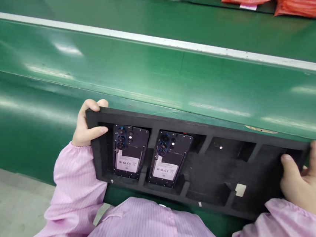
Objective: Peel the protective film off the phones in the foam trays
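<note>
Two-handed hold on a long black foam tray (pixel 202 127) with rectangular pockets. My left hand (pixel 88 125) is clamped on the tray's left end, fingers curled over the far corner and thumb pressed on the upper face. My right hand (pixel 304 177) grips the right end likewise, thumb laid on top and fingers wrapped round the end wall. The tray lies crosswise before my chest, above my pink striped sleeves (pixel 75 189), with its far edge at the near side of the glossy green conveyor belt (pixel 162 78). Whether it rests on the belt's edge or hangs free in my grip I cannot tell. The dark left phone housing (pixel 129 151) sits in the pocket just beside my left thumb. The dark right phone housing (pixel 169 157) sits in the next pocket, across a foam divider. Each has its camera lenses at the far end and its white label toward me. The empty right-hand pockets (pixel 225 169) hold no phone, and a small white sticker (pixel 240 189) shows there. Orange bags (pixel 297 5) lie well beyond the belt. Step in hand, as I judge it: carrying the part-filled tray at the belt's edge. Any shift would call for level, matched grips, since the housings seem to lie loose.
</note>
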{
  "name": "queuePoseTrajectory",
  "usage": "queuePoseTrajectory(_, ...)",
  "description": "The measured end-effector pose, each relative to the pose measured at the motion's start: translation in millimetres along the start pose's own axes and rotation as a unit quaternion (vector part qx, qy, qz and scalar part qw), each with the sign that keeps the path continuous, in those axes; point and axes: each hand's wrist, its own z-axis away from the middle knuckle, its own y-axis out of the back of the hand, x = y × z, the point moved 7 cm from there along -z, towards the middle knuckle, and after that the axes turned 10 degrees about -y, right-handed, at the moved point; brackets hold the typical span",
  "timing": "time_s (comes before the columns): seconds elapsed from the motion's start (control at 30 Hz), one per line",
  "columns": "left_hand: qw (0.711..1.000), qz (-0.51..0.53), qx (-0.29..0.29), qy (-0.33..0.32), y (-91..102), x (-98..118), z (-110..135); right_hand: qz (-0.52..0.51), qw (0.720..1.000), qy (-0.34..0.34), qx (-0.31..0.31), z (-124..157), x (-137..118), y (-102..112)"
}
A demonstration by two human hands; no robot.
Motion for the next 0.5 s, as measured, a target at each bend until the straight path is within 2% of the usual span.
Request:
queuePoseTrajectory(0.17, 0.992, -0.109, 0.017, 0.054, 6.9, -11.3, 2.3, 0.022, 0.999, -0.027, -0.018, -1.2, 6.7, -5.8)
queuePoseTrajectory(0.3, 0.962, -0.248, 0.012, 0.112, 4.9, -27.8, 3.0, 0.078, 0.994, -0.051, -0.058, -6.9, 8.8, -8.1)
queuePoseTrajectory(0.37, 0.936, -0.335, 0.022, 0.109, -0.5, -30.0, 1.8, 0.131, 0.990, -0.034, -0.031, -9.0, -1.6, 0.8)
queuePoseTrajectory(0.43, 0.903, -0.419, 0.034, 0.088, -11.0, -27.6, 0.9, 0.163, 0.986, 0.005, 0.017, -3.2, -23.6, 10.7)
queuePoseTrajectory(0.5, 0.883, -0.465, 0.000, 0.067, -31.2, -27.5, 1.2, 0.150, 0.987, 0.054, 0.021, 17.6, -53.4, 8.8)
